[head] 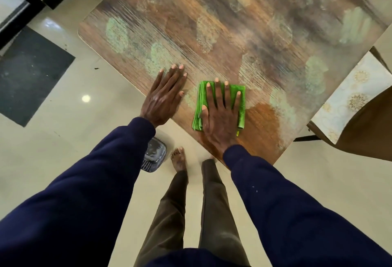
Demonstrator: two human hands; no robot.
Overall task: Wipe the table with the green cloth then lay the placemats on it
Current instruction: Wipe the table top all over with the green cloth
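Our right hand (220, 116) lies flat on the green cloth (241, 109), fingers straight and fanned apart, palm pressing it onto the table (212, 22). The cloth is folded into a thick rectangle, its long axis running from near to far, in line with our fingers. It sits close to the near edge of the table, a little right of centre, directly under this hand, so nothing has to be reached for. Our left hand (164, 95) rests just beside it on the left, apart from the cloth. It is also flat, fingers straight and nearly together, bracing on the tabletop by the edge. Most of the surface stretches away to the far side and far right, so we judge the coming stroke would push the cloth forward along its own length.

The tabletop is wood grain in brown and orange with pale green blotches, set at an angle to us, with a rounded corner at the left. On the right, a chair (364, 135) holds a pale sheet with gold floral medallions, probably the placemats (347, 97), well apart from both hands. Below lies a glossy cream floor (63, 150), with a dark mat (31, 75) at the left and a clear plastic container (153, 156) beside our bare foot (179, 159).
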